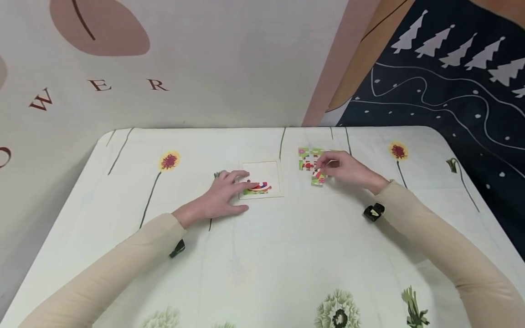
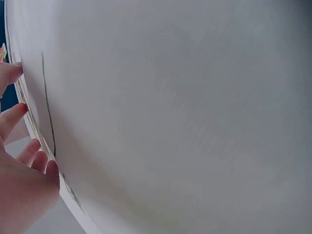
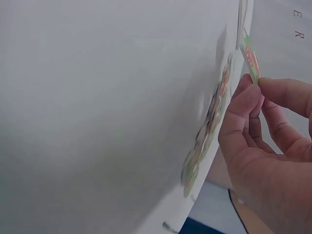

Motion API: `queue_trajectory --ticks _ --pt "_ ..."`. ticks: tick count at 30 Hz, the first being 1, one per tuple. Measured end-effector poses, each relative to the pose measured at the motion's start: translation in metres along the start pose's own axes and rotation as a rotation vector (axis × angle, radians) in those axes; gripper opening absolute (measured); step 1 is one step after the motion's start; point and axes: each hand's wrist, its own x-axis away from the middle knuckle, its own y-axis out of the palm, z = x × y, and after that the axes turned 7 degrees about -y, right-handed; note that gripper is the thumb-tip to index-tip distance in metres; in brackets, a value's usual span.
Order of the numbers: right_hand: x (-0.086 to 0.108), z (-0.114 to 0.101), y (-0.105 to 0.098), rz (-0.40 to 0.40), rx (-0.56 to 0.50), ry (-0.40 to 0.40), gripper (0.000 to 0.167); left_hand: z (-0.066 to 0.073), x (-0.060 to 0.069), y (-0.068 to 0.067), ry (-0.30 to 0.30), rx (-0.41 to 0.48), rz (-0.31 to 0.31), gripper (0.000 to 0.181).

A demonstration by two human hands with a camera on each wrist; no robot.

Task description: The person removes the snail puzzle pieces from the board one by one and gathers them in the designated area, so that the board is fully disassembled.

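A shallow square puzzle tray [image 1: 262, 169] lies flat on the table, with a few joined picture pieces [image 1: 257, 191] along its lower part. My left hand [image 1: 223, 195] spreads over the tray's left side, its index finger reaching to those pieces; in the left wrist view the hand [image 2: 24, 185] shows only at the edge. My right hand [image 1: 344, 169] pinches one green-and-red puzzle piece [image 1: 317, 178] between thumb and fingers. In the right wrist view that piece [image 3: 251, 59] is lifted off the table, near a group of loose puzzle pieces [image 3: 207, 131].
The loose pieces [image 1: 304, 158] lie right of the tray, partly behind my right hand. A white flower-patterned cloth [image 1: 262, 264] covers the table. Behind its far edge rises a printed hanging [image 1: 229, 82], with a dark tree-patterned one [image 1: 443, 100] at right.
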Motion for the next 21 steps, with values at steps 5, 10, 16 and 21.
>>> queue_trajectory --ticks 5,10,16,21 --pt "0.006 0.003 -0.006 0.008 0.021 0.004 0.012 0.001 0.0 0.0 -0.036 0.062 0.004 0.058" --pt "0.011 0.008 -0.01 0.014 0.045 0.006 0.013 -0.002 0.001 0.0 -0.041 0.112 -0.013 0.06" --pt "0.016 0.012 -0.014 0.021 0.068 0.014 0.014 -0.003 0.001 0.001 -0.045 0.107 -0.025 0.061" --pt "0.02 0.016 -0.018 0.028 0.07 0.027 0.014 -0.002 0.001 0.0 -0.042 0.113 -0.025 0.061"
